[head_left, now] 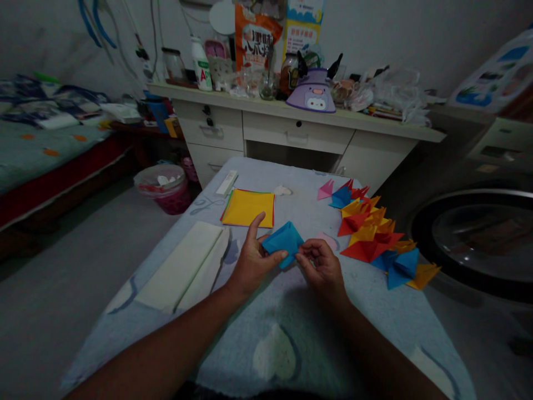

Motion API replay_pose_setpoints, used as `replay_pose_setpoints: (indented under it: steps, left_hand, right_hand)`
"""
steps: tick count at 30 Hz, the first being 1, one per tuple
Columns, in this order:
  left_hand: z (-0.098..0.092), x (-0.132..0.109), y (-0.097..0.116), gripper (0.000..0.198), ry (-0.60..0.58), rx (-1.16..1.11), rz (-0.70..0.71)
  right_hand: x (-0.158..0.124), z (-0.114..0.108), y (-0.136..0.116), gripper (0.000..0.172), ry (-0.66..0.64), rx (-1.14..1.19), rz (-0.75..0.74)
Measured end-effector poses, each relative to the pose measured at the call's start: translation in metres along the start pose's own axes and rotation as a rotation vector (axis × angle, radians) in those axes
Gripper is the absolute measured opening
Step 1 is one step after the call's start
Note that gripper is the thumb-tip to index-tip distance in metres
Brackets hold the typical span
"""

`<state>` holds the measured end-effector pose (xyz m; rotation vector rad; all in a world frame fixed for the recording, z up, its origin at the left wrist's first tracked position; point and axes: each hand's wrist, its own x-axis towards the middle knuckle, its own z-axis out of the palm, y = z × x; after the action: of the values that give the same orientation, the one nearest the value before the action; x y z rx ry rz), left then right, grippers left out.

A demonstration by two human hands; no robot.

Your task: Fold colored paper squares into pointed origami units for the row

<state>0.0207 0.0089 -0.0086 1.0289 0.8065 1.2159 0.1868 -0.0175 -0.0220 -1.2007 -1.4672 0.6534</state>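
Observation:
A blue folded sheet of origami paper [283, 240] is held above the middle of the cloth-covered table. My left hand [255, 256] grips its left side, thumb on top and index finger raised. At its right corner, the fingertips of my right hand [320, 260] pinch the paper's edge. Just beyond my left hand lies a stack of square paper [249, 208] with a yellow sheet on top. Folded paper cranes [370, 228] in red, orange, blue and pink stand in a row along the table's right side.
A folded cream sheet [183, 264] and a small white box [227, 183] lie on the table's left. Behind stands a cluttered drawer desk [266, 125]. A pink bin [164, 189] is on the floor at left, a washing machine [491, 222] at right.

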Motion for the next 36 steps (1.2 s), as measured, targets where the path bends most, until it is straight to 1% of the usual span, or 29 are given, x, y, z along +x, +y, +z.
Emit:
replay_pose_setpoints:
  steps: [2,4,6,11,16,19,22,24,29,33,35,36]
  left_hand:
    - [0.001,0.002,-0.003,0.072,0.002,-0.058,-0.063]
    - [0.001,0.003,-0.006,0.047,-0.011,-0.069,-0.108]
    - [0.0,0.003,-0.008,0.037,-0.02,-0.055,-0.126]
    - [0.001,0.002,-0.007,0.034,-0.017,-0.014,-0.118]
    - [0.002,0.002,-0.007,0.034,-0.037,-0.029,-0.133]
    - [0.0,0.002,-0.008,0.032,-0.02,-0.008,-0.104]
    - [-0.001,0.003,-0.007,0.031,0.004,0.016,-0.087]
    - [0.0,0.002,-0.006,0.031,-0.001,0.016,-0.094]
    - [0.001,0.001,-0.003,0.03,-0.062,0.032,-0.116]
    - [-0.001,0.001,-0.006,0.026,-0.04,0.086,-0.095]
    - [-0.002,0.002,-0.007,0.026,-0.034,0.101,-0.089]
    - [-0.002,0.002,-0.007,0.026,-0.033,0.111,-0.088]
  right_hand:
    - [0.0,0.001,0.001,0.017,-0.001,0.02,0.014]
    - [-0.001,0.001,0.002,0.017,-0.008,0.025,0.011]
    - [-0.001,0.002,0.003,0.017,-0.017,0.02,0.009]
    - [-0.001,0.001,0.001,0.017,-0.029,0.012,0.009]
    - [0.0,0.004,-0.003,0.017,-0.026,0.022,-0.009]
    - [0.0,0.004,-0.007,0.018,-0.047,-0.034,-0.02]
    - [0.001,0.001,-0.011,0.01,-0.057,-0.139,-0.084]
    - [0.002,-0.001,-0.013,0.005,-0.067,-0.177,-0.13]
    - [0.003,-0.001,-0.014,0.011,-0.088,-0.143,-0.144]
    - [0.002,0.001,-0.014,0.011,-0.116,-0.137,-0.134]
    - [0.002,0.0,-0.015,0.005,-0.065,-0.162,-0.141]
    - [0.002,-0.001,-0.015,0.009,-0.018,-0.176,-0.146]
